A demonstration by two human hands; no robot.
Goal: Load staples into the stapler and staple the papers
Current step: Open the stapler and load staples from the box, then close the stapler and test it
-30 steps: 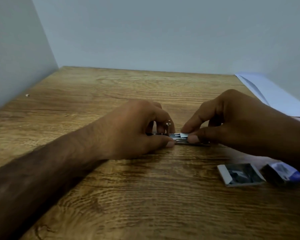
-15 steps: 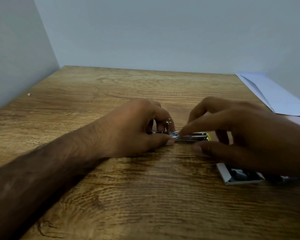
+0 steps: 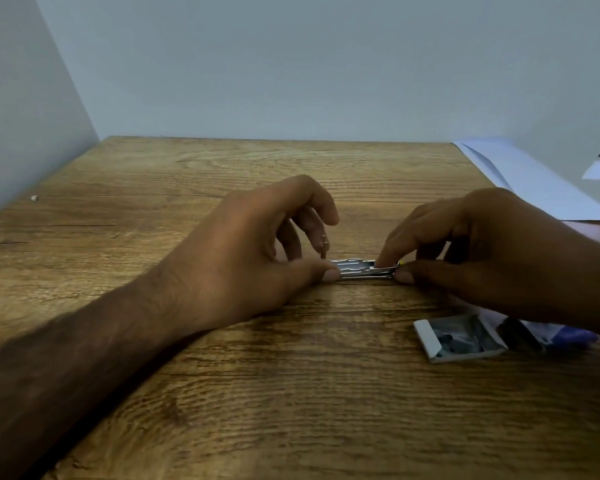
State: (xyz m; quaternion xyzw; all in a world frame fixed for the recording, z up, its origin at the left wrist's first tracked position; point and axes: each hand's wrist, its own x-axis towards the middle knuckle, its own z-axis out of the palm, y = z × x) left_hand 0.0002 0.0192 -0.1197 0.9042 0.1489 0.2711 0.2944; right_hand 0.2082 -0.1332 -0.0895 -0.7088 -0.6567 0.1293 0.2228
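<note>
Stapler (image 3: 362,269) metal is seen lying low and flat on the wooden table (image 3: 222,393), about mid-scene, held between both hands. Its left end is pinched by the left hand (image 3: 253,251), thumb on the near side and fingers curled over the far side. Its right end is pinched by the right hand (image 3: 482,251), a fingertip pressed on top of the silver channel and the thumb set against the near edge. Whether a strip of staples already sits in the channel cannot be told; the detail is too small. An open staple box (image 3: 459,337) lies near and to the right, partly under the right wrist, with a blue-and-dark packet (image 3: 548,336) just beside it. The papers (image 3: 534,181) rest at the far right edge, well apart from the stapler.

Loading is judged to be under way, with stapling not yet begun. A strip could be seated crooked if it is pressed at one end only, and a jam would follow. The stapler could slip sideways on the smooth wood if the left pinch is loosened. The box could be knocked by the right wrist and staples spilled.
</note>
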